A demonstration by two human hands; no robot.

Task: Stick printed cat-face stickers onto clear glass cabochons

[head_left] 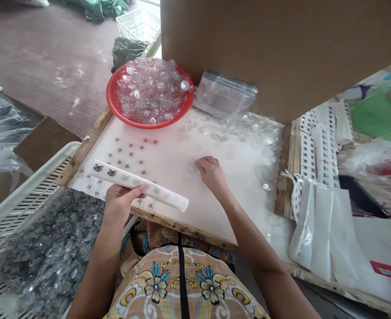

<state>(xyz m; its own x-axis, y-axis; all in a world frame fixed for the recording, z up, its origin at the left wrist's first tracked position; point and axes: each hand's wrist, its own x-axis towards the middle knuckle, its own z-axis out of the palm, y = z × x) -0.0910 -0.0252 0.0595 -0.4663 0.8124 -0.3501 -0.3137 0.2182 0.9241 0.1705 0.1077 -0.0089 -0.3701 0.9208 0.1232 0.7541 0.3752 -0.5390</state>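
My left hand (pixel 124 199) grips a white strip of cat-face stickers (pixel 164 196) between thumb and fingers, tilted over the front left of the board. Two dark cat faces show at the strip's left end; fainter marks run along the rest. With fingers curled together, my right hand (pixel 212 175) rests low over the middle of the white board (pixel 182 150). Whatever its fingertips hold, if anything, is hidden. Clear round plastic pieces (pixel 215 135) lie beyond and to the right of it. Several small cat-face pictures (pixel 131 154) are spread on the board's left part.
A red basin (pixel 115 108) heaped with clear plastic pieces stands at the back left, beside a clear zip bag (pixel 227 93). A large cardboard box (pixel 265 53) blocks the back. White basket (pixel 65 155) at left; sticker rolls (pixel 325 155) and a dark phone-like object (pixel 361 195) at right.
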